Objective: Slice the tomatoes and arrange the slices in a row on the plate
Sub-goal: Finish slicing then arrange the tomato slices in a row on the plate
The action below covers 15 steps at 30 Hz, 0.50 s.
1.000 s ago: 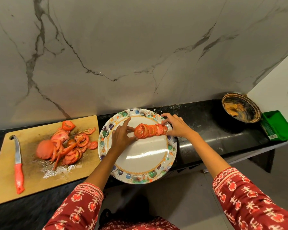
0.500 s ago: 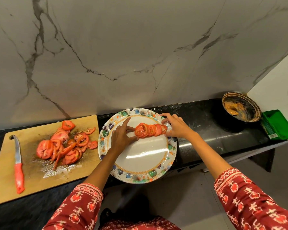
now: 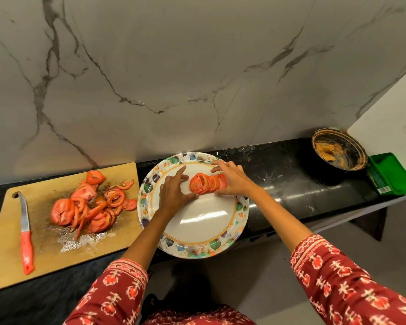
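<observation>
With left hand (image 3: 174, 195) open and right hand (image 3: 232, 181) cupping the slices (image 3: 206, 183), we should nudge them gently into an even, overlapping row on the plate (image 3: 197, 231).

A narrow black stone countertop (image 3: 291, 184) runs left to right along the foot of a marble-patterned wall. From the left, a wooden cutting board (image 3: 117, 226) lies on it, then a round plate (image 3: 150, 184) with a leaf-patterned rim just beside the board. Well apart at the far right sit a dark round pan (image 3: 339, 150) (smeared orange-brown inside) and a green tray (image 3: 391, 173) close beside it.
</observation>
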### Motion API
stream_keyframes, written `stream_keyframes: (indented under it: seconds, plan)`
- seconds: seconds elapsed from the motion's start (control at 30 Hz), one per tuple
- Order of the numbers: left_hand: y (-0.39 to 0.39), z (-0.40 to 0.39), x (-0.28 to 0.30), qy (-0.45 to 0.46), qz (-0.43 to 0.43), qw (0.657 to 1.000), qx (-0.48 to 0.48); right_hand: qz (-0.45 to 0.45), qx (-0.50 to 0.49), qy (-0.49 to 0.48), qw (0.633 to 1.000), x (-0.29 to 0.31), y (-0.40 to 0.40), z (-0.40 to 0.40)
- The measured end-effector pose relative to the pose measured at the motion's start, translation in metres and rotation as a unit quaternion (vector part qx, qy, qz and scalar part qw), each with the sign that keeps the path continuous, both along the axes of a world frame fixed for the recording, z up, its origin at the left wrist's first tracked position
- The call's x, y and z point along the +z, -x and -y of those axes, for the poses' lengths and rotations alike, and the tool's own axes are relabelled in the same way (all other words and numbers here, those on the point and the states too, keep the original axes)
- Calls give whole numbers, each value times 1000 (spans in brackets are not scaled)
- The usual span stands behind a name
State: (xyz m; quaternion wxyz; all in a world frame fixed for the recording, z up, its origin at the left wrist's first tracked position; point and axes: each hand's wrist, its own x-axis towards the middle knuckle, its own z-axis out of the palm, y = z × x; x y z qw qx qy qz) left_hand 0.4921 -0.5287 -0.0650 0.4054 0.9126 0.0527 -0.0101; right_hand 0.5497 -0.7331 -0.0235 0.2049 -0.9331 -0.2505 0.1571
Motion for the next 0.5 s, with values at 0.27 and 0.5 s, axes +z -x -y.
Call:
stream_keyframes:
  seconds: [0.27,0.5]
  plan:
    - [-13,6,13,-50,-40,996,-69,-17,8,-16,1000,-7,-3,-15]
    - [-19,7,18,-73,-68,991,-90,-20,9,-15,1000,-6,-3,-14]
